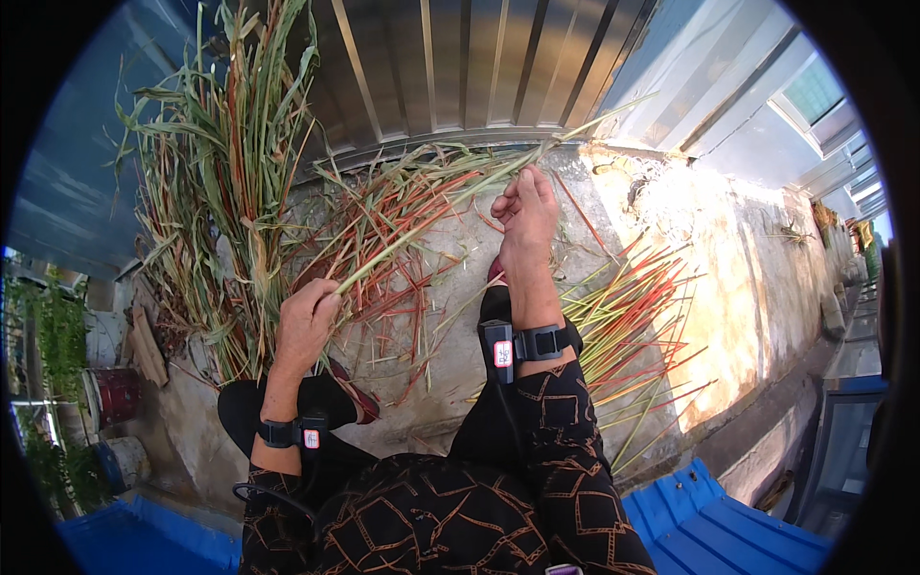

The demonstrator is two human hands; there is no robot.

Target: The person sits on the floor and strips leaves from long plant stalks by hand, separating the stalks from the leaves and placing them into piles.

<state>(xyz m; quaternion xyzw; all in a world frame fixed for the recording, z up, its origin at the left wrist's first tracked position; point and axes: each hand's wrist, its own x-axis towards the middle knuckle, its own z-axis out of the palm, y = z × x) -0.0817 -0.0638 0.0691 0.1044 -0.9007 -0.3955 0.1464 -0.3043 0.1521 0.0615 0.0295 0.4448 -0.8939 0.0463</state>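
My left hand point(307, 320) is closed around the lower end of a long pale green stalk point(410, 237), which looks like sorghum or a similar cane. The stalk slants up to the right, with leafy sheath along its upper part. My right hand point(528, 215) has curled fingers, its thumb and fingertips right by the upper stalk; whether they pinch it or a leaf is unclear. Beyond my left hand stands a tall bundle of leafy stalks point(237, 165). Below the held stalk, red and green leaf strips point(388, 208) litter the concrete. Stripped red and yellow-green stalks point(625, 309) lie fanned out at right.
A ribbed metal panel point(460, 65) closes off the far side. Blue corrugated sheets point(726, 517) flank me. At left are a dark red bucket point(111, 397), a wooden board point(147, 348) and a white-and-blue bucket point(126, 460). Sunlit concrete point(733, 287) stretches right.
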